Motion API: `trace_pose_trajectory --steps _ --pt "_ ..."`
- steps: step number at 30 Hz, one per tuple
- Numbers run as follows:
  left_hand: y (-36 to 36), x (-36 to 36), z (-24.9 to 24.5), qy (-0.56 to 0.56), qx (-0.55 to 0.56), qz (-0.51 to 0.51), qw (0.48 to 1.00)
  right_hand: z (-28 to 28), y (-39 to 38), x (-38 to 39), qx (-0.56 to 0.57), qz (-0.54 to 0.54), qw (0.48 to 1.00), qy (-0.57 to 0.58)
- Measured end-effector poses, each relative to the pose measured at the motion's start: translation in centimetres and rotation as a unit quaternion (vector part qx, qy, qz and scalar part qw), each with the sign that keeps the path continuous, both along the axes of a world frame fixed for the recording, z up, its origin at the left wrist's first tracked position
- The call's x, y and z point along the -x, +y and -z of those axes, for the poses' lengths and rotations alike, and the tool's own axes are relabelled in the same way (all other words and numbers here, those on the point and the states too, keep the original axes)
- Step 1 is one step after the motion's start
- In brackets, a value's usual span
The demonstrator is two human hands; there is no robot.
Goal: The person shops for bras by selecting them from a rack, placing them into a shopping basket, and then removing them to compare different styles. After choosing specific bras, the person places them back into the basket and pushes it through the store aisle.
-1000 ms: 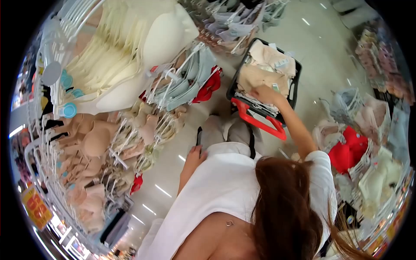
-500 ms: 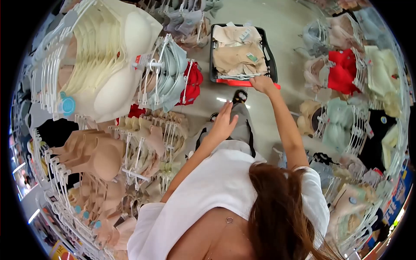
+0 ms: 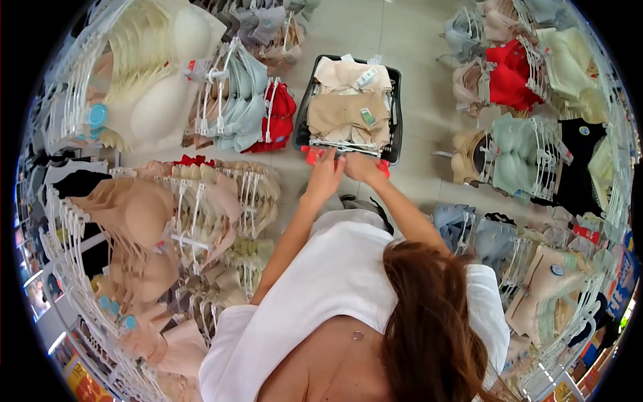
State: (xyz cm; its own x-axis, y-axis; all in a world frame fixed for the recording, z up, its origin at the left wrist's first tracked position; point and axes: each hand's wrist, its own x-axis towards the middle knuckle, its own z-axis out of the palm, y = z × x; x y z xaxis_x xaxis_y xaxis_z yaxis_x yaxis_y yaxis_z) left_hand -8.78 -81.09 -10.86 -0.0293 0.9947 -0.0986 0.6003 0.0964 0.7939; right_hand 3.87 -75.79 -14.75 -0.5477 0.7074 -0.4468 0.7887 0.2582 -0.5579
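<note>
A black shopping basket [image 3: 398, 117] with a red handle [image 3: 384, 168] is in front of me over the floor. In it lie beige bras [image 3: 348, 110] on white hangers, with tags attached. My right hand [image 3: 362, 167] is closed on the handle at the near side. Close beside it, my left hand [image 3: 325, 175] has its fingers wrapped at the same handle, below the hanger ends [image 3: 345, 145]. The undersides of both grips are hidden.
Racks of hanging bras line both sides: cream bras [image 3: 157, 100] and tan bras [image 3: 134, 208] at left, red bras [image 3: 514, 75] and pale green bras [image 3: 516, 151] at right. A tiled floor aisle [image 3: 415, 74] runs between them.
My left hand has moved from free and open above my legs to the basket handle, beside my right hand. The basket now sits nearer my body and slightly left in view.
</note>
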Motion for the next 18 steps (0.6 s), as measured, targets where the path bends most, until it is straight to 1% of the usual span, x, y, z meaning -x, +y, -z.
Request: trace_pose_trajectory --steps 1,2,3,4,5,6,7,8,9,10,11,12,13,14,15,16,17,18 --pt "-1.0 -0.7 0.8 0.000 0.005 -0.002 1.000 2.4 -1.8 -0.2 -0.012 -0.015 1.000 0.013" --pt "-2.3 -1.4 2.2 0.054 -0.032 0.006 0.998 4.0 -3.5 -0.5 -0.022 -0.031 0.999 0.024" --pt "-3.5 -1.8 3.2 0.109 -0.076 0.016 0.991 2.8 -5.0 -0.5 -0.021 -0.034 0.999 0.023" --pt "-4.6 -2.4 3.5 0.109 -0.064 0.010 0.992 -0.3 -5.9 -0.6 -0.001 -0.035 0.998 0.057" --pt "-6.0 -2.7 3.7 0.103 -0.085 -0.030 0.991 -1.7 -6.6 -0.6 0.019 -0.035 0.995 0.093" --pt "-7.5 -2.8 3.7 0.099 -0.104 -0.069 0.987 -0.6 -7.4 -0.4 -0.023 -0.097 0.973 0.210" --pt "-8.7 -2.9 3.7 0.104 -0.095 -0.071 0.988 0.4 -8.0 -0.6 -0.014 -0.099 0.972 0.215" --pt "-9.8 -3.0 3.8 0.117 -0.077 -0.093 0.986 1.4 -8.6 -1.0 0.226 -0.023 0.949 0.219" --pt "-10.9 -3.2 3.7 0.128 -0.059 -0.116 0.983 1.2 -8.9 -1.2 0.451 0.052 0.867 0.204" --pt "-12.0 -3.1 3.8 0.128 -0.059 -0.120 0.983 3.5 -9.6 -1.4 0.421 0.025 0.873 0.246" --pt "-12.9 -3.4 3.6 0.182 -0.057 -0.115 0.975 9.7 -10.0 -2.4 0.557 0.006 0.797 0.233" --pt "-13.8 -3.5 3.5 0.235 -0.057 -0.109 0.964 10.4 -9.5 -3.4 0.458 -0.032 0.831 0.314" --pt "-14.8 -3.6 3.5 0.236 -0.048 -0.112 0.964 11.0 -9.0 -4.2 0.351 -0.068 0.849 0.390" --pt "-15.8 -3.6 3.5 0.236 -0.042 -0.117 0.964 13.9 -8.3 -4.6 0.360 0.073 0.871 0.326" --pt "-16.6 -3.5 3.5 0.238 -0.037 -0.121 0.963 17.6 -7.9 -4.4 0.358 0.211 0.873 0.255" --pt "-17.2 -3.4 3.4 0.242 -0.033 -0.126 0.962 20.2 -8.0 -4.2 0.363 0.205 0.873 0.255" --pt "-17.9 -3.2 3.6 0.238 -0.025 -0.130 0.962 22.6 -8.0 -3.7 0.292 0.169 0.919 0.205" --pt "-18.5 -3.2 3.6 0.236 -0.012 -0.133 0.962 24.1 -8.3 -3.3 0.225 0.131 0.953 0.154"
